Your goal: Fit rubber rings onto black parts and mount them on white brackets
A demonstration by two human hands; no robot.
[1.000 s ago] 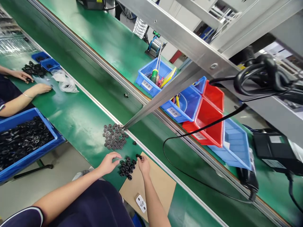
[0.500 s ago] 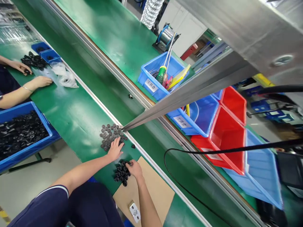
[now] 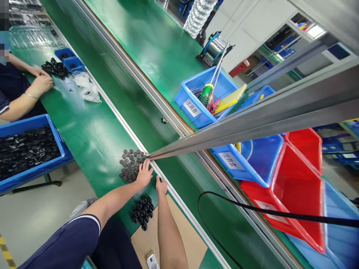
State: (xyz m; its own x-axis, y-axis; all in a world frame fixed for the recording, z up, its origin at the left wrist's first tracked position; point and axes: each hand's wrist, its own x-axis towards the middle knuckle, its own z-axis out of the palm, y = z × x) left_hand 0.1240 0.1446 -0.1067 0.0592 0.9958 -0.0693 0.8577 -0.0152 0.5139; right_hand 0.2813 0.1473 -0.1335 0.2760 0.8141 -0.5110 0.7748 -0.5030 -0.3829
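Note:
My left hand [image 3: 144, 175] rests palm-down at the right edge of a group of grey-black round parts with centre holes [image 3: 129, 164], fingers stretched over the nearest ones. What lies under its fingertips is hidden. Beside it, close to the table's white edge strip, my right hand [image 3: 161, 186] is closed, with a small black part [image 3: 160, 179] at its fingertips, mostly covered. Nearer my body stands a cluster of black cylindrical parts [image 3: 143, 211], partly over a brown board [image 3: 176, 228].
A metal post [image 3: 196, 138] slants up from the table edge. Blue tool bins [image 3: 193, 108] and red bins [image 3: 300, 186] line the raised shelf; a black cable [image 3: 213, 192] loops below. Left, a blue crate [image 3: 53, 130] holds black parts, and a co-worker's hands [image 3: 40, 80] work beside a black pile.
My right hand has moved from the black cylinder cluster up to the table edge, where a small black piece lay. My left hand has shifted slightly right. The view has turned a little.

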